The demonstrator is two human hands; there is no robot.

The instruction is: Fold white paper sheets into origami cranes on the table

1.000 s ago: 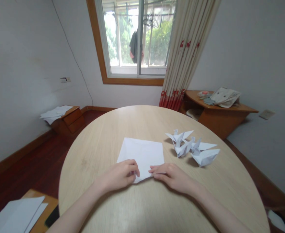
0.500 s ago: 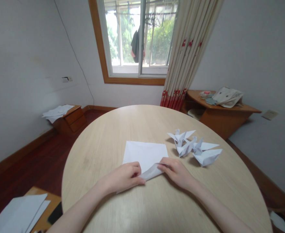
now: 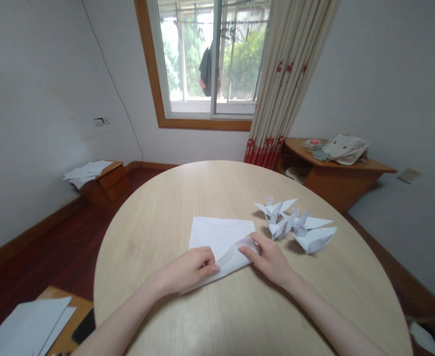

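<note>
A white sheet of paper [image 3: 221, 235] lies on the round table [image 3: 165, 198] in front of me, its near edge turned up and over. My left hand [image 3: 193, 269] is closed on the near left part of the sheet, thumb on the turned-up flap. Pinched between the thumb and fingers of my right hand [image 3: 269, 257] is the flap's right end, lifted in a curve off the sheet. To the right of the sheet stand several folded paper cranes [image 3: 314, 240], close together and apart from my right hand.
A low wooden stand [image 3: 47, 306] at the lower left bears white sheets [image 3: 24, 324] and a dark flat object [image 3: 84, 326]. More papers [image 3: 87, 170] lie on a small cabinet at the left. A corner desk [image 3: 336, 173] with a cloth bag [image 3: 347, 148] stands at the right.
My right hand has moved slightly up and away from me, carrying the flap's right end further over the sheet. More of the flap shows now. My left thumb has shifted slightly.
</note>
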